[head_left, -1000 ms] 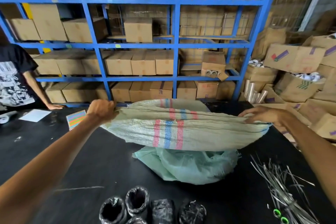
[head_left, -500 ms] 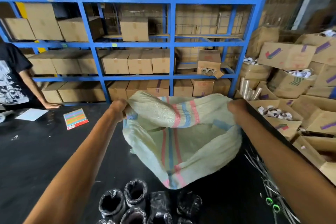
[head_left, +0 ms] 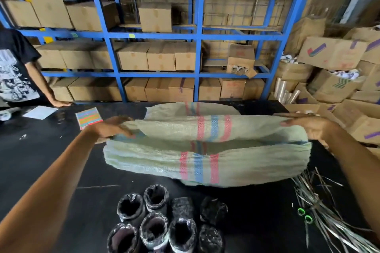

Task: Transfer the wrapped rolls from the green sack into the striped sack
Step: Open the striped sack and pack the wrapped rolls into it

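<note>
The striped sack (head_left: 205, 162), pale woven with pink and blue bands, is stretched wide above the black table (head_left: 51, 170). My left hand (head_left: 109, 128) grips its mouth edge at the left end. At the right end, my right hand (head_left: 308, 127) grips the same edge. The sack's mouth gapes open between them. Several wrapped rolls (head_left: 164, 226) in black film stand on end on the table just in front of me, below the sack. The green sack is hidden behind the striped one.
A bundle of thin metal strips (head_left: 320, 207) with scissors' green handles (head_left: 304, 214) lies at the right. A colourful booklet (head_left: 88, 117) and white paper (head_left: 40, 112) lie far left, where another person (head_left: 16, 74) leans on the table. Blue shelving (head_left: 197, 37) and cardboard boxes (head_left: 333, 53) stand behind.
From hanging bunched half a second ago, the striped sack has been pulled out wide and level again; both my hands moved apart along its mouth edge. The green sack is now covered.
</note>
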Demonstrator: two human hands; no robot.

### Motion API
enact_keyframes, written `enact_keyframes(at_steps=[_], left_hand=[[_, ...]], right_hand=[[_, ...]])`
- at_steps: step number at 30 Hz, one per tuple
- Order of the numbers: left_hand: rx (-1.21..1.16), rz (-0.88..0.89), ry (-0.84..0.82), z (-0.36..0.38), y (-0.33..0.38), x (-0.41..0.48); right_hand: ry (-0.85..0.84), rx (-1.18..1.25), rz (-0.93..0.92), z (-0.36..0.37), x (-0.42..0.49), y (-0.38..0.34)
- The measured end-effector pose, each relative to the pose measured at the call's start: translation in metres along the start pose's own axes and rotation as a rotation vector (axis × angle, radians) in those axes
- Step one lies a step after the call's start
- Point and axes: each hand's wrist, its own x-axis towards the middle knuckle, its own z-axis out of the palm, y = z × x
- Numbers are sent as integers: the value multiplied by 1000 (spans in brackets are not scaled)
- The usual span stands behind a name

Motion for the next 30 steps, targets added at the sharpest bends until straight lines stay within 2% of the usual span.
enact_keyframes(at_steps=[2, 3, 8, 10, 13, 15, 17, 19, 21, 26, 30], left_hand=[[360, 61, 81, -7, -22, 15], [419, 63, 147, -10, -27, 18], [561, 184, 630, -6, -26, -5], [626, 130, 701, 6, -12, -17], [594, -42, 737, 26, 3, -3], [356, -128, 721, 35, 14, 17], [-198, -189, 649, 41, 26, 34], [-844, -242, 520, 48, 39, 40], [-1149, -338, 480, 47, 34, 43], [-1230, -369, 312, 25, 7, 9], [-1296, -328, 212, -2, -6, -11]], right_hand=[[14, -193, 24, 5, -6, -6], [53, -273, 29, 6, -8, -8], [312, -640, -108, -6, 0, 0], [470, -740, -128, -6, 14, 4], [818, -1021, -116, 25, 27, 0], [912, -930, -52, 58, 32, -5], [877, -677, 12, 73, 45, -8], [746, -219, 48, 60, 78, -1], [547, 134, 43, 45, 93, 12], [306, 287, 27, 41, 16, -4], [291, 400, -19, 16, -7, 7]])
